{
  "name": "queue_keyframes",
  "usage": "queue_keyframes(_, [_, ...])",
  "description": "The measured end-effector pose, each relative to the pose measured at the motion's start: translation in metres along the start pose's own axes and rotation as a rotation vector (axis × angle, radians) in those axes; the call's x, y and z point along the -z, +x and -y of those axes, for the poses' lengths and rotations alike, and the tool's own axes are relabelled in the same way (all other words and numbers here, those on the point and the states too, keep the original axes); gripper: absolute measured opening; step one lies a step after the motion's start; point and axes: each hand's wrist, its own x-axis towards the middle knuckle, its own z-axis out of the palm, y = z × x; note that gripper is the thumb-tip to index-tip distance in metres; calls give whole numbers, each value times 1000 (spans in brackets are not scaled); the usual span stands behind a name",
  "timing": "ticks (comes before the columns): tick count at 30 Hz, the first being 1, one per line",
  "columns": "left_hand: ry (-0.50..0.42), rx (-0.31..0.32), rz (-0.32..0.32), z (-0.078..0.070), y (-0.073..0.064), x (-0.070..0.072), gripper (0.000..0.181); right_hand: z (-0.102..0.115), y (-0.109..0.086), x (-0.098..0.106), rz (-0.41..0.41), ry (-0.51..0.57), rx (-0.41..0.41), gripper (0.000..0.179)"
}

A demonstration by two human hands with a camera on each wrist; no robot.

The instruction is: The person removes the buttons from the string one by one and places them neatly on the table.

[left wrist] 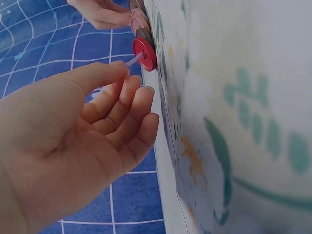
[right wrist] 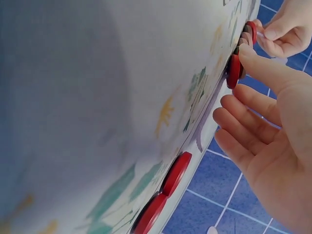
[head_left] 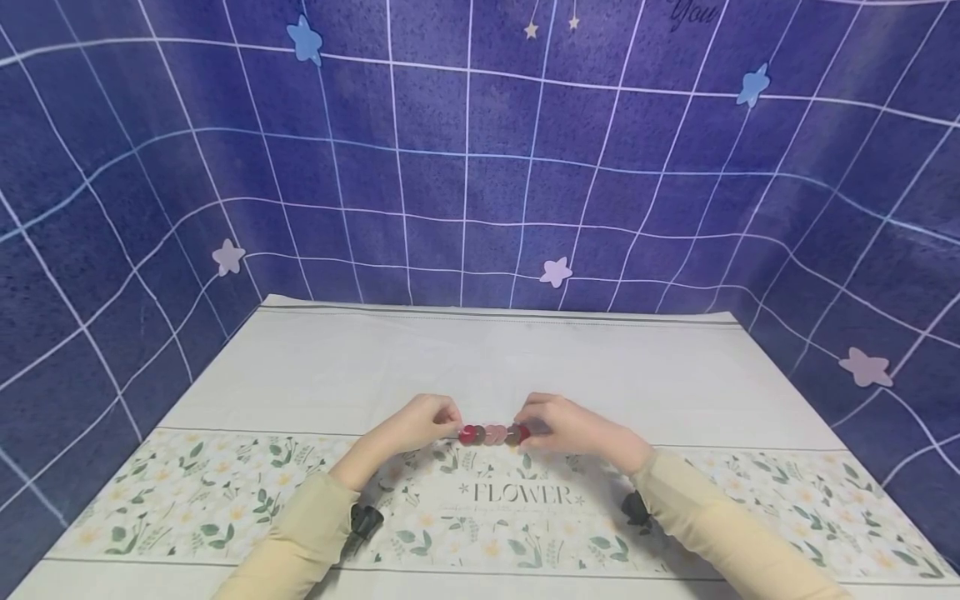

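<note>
A row of red, brown and pink buttons (head_left: pixel 495 434) is threaded on a pale purple cord (left wrist: pixel 134 60). My left hand (head_left: pixel 422 422) pinches the cord between thumb and index finger, just outside the red button (left wrist: pixel 145 53) at the left end. At the other end, my right hand (head_left: pixel 561 427) holds the last red button (right wrist: pixel 234 71) between thumb and index finger. From there a loose tail of cord trails along the cloth in the right wrist view. Both hands are close to the tabletop.
Two more red buttons (right wrist: pixel 176 174) lie touching on the cloth, seen in the right wrist view. A white tablecloth (head_left: pixel 495 358) with a floral band covers the table. Blue gridded fabric (head_left: pixel 450 167) with stars stands behind and at the sides.
</note>
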Motion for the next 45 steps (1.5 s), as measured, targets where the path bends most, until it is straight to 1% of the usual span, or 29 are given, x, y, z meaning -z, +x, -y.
queue_keyframes(5, [1,-3,2,1,-1,0,6,1,2,-3,16,-21,-13,32])
queue_keyframes(9, [0,8,5,1,-2,1,5,2,3,-5,27,-34,-17,33])
queue_keyframes(14, [2,18,3,1,-1,0,6,1,4,-7,16,-43,-15,32])
queue_keyframes(17, [4,11,1,1,1,0,5,0,3,-7,7,-38,-21,30])
queue_keyframes(23, [7,2,4,2,1,0,6,2,3,-6,24,-12,-55,28])
queue_keyframes(27, [5,21,7,1,-1,0,6,4,3,-5,32,-27,-79,28])
queue_keyframes(32, [1,20,6,1,-2,0,5,5,4,-5,35,-59,-72,28])
queue_keyframes(37, [7,7,6,1,-1,1,5,3,4,-6,41,-61,-86,29])
queue_keyframes(45, [10,17,10,0,-2,1,5,2,3,-5,41,-61,-87,28])
